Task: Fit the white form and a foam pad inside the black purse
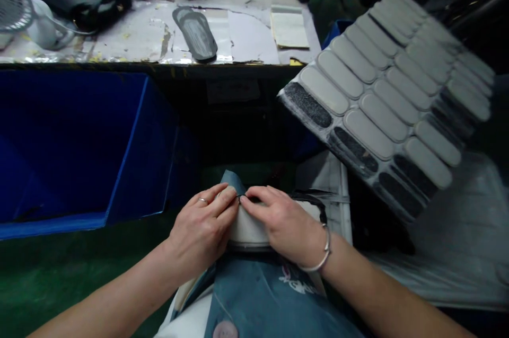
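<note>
Over my lap, an off-white, pad-like piece [248, 229] with a dark edge lies between my hands; its exact kind I cannot make out. My left hand [209, 221], with a ring on one finger, is closed, its fingertips pinching the far edge of this piece. Opposite it, my right hand [284, 221], with a bracelet on the wrist, pinches the same edge with thumb and forefinger. The fingertips of both hands almost meet at a small dark bit there. A blue-grey flap [233, 180] sticks up just beyond them. Part of the piece is hidden under my hands.
On the right, a tilted board [286, 97] carries rows of pale oval pads and several dark ones. A blue bin [159, 168] stands left. Ahead, the worktable [254, 36] bears a grey insole-shaped piece [196, 33], a notepad [289, 28] and a fan [16, 1]. A blue-grey apron [262, 295] covers my lap.
</note>
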`<state>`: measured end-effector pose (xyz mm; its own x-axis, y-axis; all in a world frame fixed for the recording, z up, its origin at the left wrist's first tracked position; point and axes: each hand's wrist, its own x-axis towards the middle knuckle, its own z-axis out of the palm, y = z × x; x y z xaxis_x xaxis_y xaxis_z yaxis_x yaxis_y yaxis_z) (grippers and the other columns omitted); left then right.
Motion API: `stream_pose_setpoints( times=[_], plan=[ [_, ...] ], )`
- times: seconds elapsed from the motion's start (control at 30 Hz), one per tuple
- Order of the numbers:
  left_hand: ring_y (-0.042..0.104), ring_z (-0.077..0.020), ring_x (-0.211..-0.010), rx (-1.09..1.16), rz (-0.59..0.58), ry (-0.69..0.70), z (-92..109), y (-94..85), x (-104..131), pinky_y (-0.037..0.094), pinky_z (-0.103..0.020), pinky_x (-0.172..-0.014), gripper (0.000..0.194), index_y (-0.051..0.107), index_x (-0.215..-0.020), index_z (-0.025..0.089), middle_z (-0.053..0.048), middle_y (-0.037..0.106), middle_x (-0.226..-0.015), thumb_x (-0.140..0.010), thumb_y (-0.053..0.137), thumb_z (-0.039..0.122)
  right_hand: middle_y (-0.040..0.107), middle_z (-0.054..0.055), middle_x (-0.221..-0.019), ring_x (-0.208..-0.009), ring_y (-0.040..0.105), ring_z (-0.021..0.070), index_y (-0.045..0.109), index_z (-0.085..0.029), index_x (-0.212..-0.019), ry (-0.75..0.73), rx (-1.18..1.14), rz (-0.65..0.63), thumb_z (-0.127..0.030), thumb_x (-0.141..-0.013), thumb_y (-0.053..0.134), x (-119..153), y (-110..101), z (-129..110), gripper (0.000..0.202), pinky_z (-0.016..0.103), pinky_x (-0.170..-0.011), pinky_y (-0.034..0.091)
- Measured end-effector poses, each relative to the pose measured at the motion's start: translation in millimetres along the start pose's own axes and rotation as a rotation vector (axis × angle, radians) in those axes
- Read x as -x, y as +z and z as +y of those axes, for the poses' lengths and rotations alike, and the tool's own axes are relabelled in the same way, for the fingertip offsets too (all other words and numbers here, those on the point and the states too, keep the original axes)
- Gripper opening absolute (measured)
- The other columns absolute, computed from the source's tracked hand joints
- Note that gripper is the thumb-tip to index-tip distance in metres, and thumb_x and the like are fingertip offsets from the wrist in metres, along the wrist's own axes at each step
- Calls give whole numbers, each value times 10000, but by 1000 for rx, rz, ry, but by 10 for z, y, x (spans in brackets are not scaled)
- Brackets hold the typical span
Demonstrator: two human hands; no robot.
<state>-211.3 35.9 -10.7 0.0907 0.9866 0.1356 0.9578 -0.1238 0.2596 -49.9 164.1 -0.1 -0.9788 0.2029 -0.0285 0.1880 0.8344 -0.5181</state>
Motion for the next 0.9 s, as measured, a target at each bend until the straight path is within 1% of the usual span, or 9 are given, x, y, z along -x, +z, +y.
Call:
stream_pose_setpoints(
  times=[0.07,0.13,0.23,0.4,0.5,0.6,0.67,0.8,0.9],
  plan=[
    [473,-322,-1242,7,5,37,-3,29,0,489,-469,-985,308,601,-1098,99,-119,613,-1209,-814,480,110,550,103,-1251,-1145,526,177,517,-170,-1291,8,-138,59,-5,-824,392,119,-100,199,511,373,-1009,467],
    [470,-315,-1249,11,18,94,-14,57,5,471,-459,-1018,287,597,-1086,81,-126,608,-1215,-834,460,100,541,111,-1266,-1168,518,183,495,-171,-1317,33,-153,118,-4,-810,394,228,-164,368,544,381,-1001,473],
    [516,-283,-1196,18,33,132,-36,64,0,488,-436,-1003,255,594,-1075,87,-114,624,-1182,-858,460,95,566,108,-1233,-1128,539,194,545,-187,-1276,-1,-97,91,-22,-815,417,315,-183,492,505,382,-955,500],
    [560,-219,-1066,149,52,80,-32,22,-30,526,-377,-927,223,594,-1039,106,-112,638,-1096,-846,490,61,596,103,-1185,-1079,537,195,572,-161,-1233,-57,-29,31,-31,-836,424,297,-157,422,444,366,-915,512],
    [553,-211,-1017,187,0,3,-2,18,-45,527,-378,-902,336,553,-1147,90,-127,611,-1068,-828,473,25,613,111,-1160,-1094,527,215,587,-132,-1200,-74,41,34,-37,-834,449,267,-158,335,403,391,-927,501],
    [547,-226,-994,123,-58,-14,32,16,-67,524,-408,-894,444,483,-1273,81,-135,595,-1055,-832,455,41,631,119,-1121,-1059,550,218,607,-121,-1156,-69,76,48,-55,-831,484,257,-173,314,354,410,-931,498],
    [557,-239,-996,63,-73,12,48,6,-83,498,-448,-935,429,503,-1262,101,-121,612,-1040,-837,457,67,627,109,-1131,-1035,570,198,610,-139,-1160,-42,19,41,-34,-816,471,259,-188,354,385,381,-916,507],
    [576,-252,-1019,-54,-75,16,72,-18,-92,452,-489,-980,424,541,-1227,151,-73,655,-1027,-817,469,73,601,78,-1177,-1018,581,168,542,-195,-1270,-6,-90,11,-11,-800,428,231,-199,393,517,330,-887,513],
    [561,-247,-1068,-110,-87,14,99,-12,-89,421,-479,-1014,448,543,-1225,180,-53,658,-1051,-807,447,51,611,92,-1112,-994,566,208,564,-171,-1238,23,59,-33,-65,-854,440,168,-156,244,418,413,-929,485]
  ],
)
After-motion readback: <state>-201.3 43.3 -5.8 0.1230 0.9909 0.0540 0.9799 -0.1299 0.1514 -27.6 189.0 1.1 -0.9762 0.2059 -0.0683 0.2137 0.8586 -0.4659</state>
